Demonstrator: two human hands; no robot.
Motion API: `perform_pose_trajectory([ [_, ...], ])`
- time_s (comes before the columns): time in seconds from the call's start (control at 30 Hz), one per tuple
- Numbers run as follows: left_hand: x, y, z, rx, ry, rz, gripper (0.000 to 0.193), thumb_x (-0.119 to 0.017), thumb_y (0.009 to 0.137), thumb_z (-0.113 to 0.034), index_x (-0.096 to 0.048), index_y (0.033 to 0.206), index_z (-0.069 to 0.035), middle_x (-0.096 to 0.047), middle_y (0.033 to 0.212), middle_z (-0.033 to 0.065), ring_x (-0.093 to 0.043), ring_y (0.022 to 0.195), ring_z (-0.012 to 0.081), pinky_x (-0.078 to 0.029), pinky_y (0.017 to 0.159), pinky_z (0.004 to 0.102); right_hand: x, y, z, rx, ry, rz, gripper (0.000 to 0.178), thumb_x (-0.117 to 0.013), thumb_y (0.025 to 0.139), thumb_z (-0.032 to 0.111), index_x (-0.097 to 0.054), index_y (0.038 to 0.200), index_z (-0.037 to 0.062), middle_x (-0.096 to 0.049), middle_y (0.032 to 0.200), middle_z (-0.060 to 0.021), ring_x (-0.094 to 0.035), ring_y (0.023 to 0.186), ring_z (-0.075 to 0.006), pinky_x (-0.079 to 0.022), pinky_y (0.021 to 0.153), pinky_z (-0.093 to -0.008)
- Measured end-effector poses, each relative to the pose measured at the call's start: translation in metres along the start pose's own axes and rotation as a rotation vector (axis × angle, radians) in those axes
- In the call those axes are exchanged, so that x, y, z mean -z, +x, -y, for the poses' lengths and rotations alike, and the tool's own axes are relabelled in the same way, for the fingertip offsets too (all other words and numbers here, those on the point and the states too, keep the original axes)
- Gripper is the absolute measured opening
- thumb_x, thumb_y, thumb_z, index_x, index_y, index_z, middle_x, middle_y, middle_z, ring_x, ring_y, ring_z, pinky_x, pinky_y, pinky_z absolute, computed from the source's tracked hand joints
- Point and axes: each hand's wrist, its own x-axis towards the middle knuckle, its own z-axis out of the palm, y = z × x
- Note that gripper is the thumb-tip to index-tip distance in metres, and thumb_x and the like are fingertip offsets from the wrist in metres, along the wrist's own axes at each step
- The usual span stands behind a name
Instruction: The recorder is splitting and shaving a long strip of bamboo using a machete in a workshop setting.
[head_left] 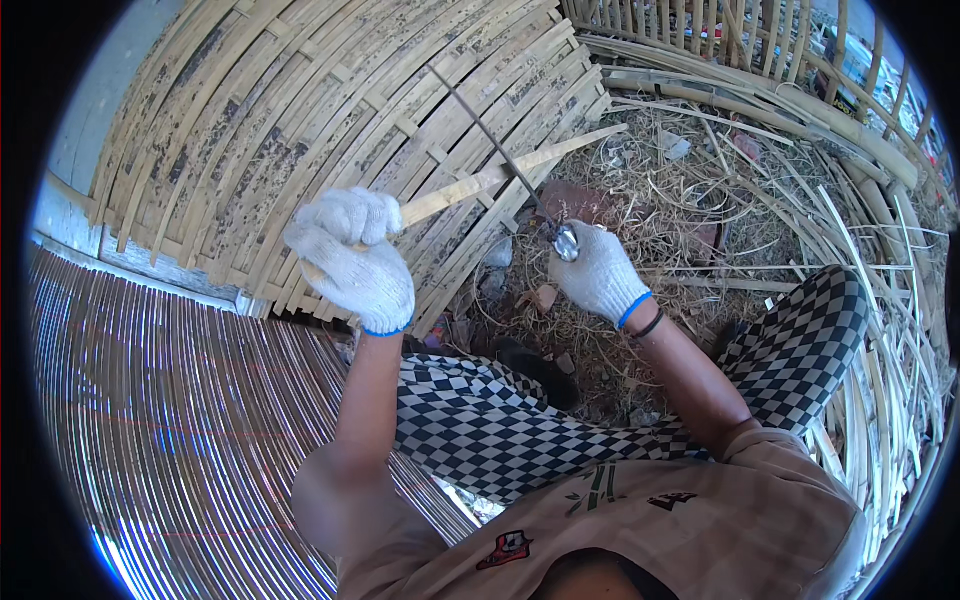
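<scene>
My left hand (352, 255), in a white knitted glove with a blue cuff, is closed round the near end of a pale split-bamboo strip (450, 197). The strip points away to the right, its far end over the littered ground. In a matching glove, my right hand (597, 275) grips a long knife (468, 108) by its handle, where shiny metal shows at the fist. Its narrow dark blade, seen nearly edge-on, slants up to the left and crosses the strip near mid-length; whether they touch I cannot tell.
A woven bamboo panel (250, 130) with dark specks fills the upper left. Curly bamboo shavings (680, 180) and brick pieces cover the ground. Long split strips (885, 430) lie at the right, below a bamboo fence (700, 30). A slatted mat (180, 400) lies at left; my checkered trouser legs (480, 420) are near.
</scene>
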Motion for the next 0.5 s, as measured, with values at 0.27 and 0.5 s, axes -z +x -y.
perform_pose_trajectory([
  [0.27,-0.014,-0.001,-0.003,-0.062,0.097,0.028,0.058,-0.037,0.106,-0.056,-0.026,0.064,-0.017,-0.024,0.061,-0.0024,-0.023,0.052,0.0129,-0.025,0.048,0.0302,-0.009,-0.013,0.013,0.197,-0.039,-0.062,0.029,-0.063,0.081,0.017,-0.062,0.101,-0.0045,-0.066,0.07,-0.0205,-0.07,0.068,-0.033,-0.054,0.065,-0.0395],
  [0.5,-0.008,-0.008,-0.001,-0.045,0.12,0.011,0.054,-0.04,0.105,-0.055,-0.031,0.068,-0.016,-0.027,0.065,-0.0019,-0.028,0.056,0.0137,-0.027,0.052,0.0301,-0.009,-0.019,0.015,0.168,0.008,0.0,0.032,-0.064,0.082,0.016,-0.064,0.107,-0.004,-0.068,0.065,-0.0148,-0.071,0.064,-0.0246,-0.055,0.064,-0.0381],
])
